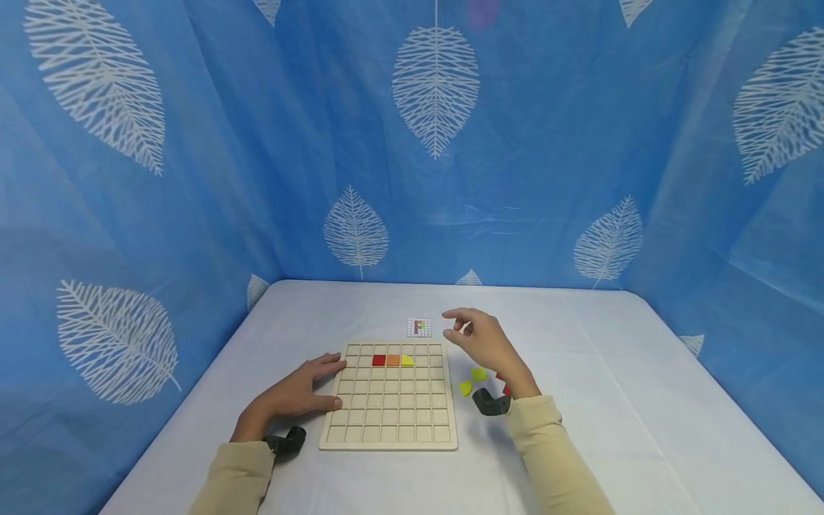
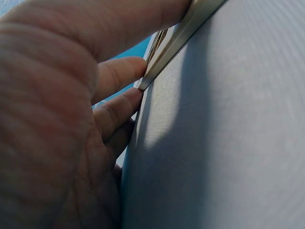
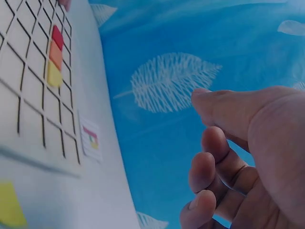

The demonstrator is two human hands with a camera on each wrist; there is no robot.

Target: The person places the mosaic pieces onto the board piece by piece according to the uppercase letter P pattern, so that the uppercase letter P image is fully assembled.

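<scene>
A wooden grid board (image 1: 389, 445) lies on the table, also seen in the right wrist view. In its second row from the far edge sit a red tile (image 1: 378, 360), an orange tile (image 1: 393, 360) and a yellow tile (image 1: 408, 360) with a rounded corner, side by side. My left hand (image 1: 297, 388) touches the board's left edge, thumb and fingers spread apart. Above the table, beyond the board's far right corner, is my right hand (image 1: 479, 340); its fingers are loosely bent and nothing shows between them. A small printed card (image 1: 419, 327) with a coloured grid lies to its left.
Right of the board lie loose yellow pieces (image 1: 479, 373) and red pieces (image 1: 506, 390), the red ones partly hidden by the right wrist. A white cloth (image 1: 618, 400) covers the table. Blue curtains (image 1: 515, 143) with white leaf prints hang behind and at both sides.
</scene>
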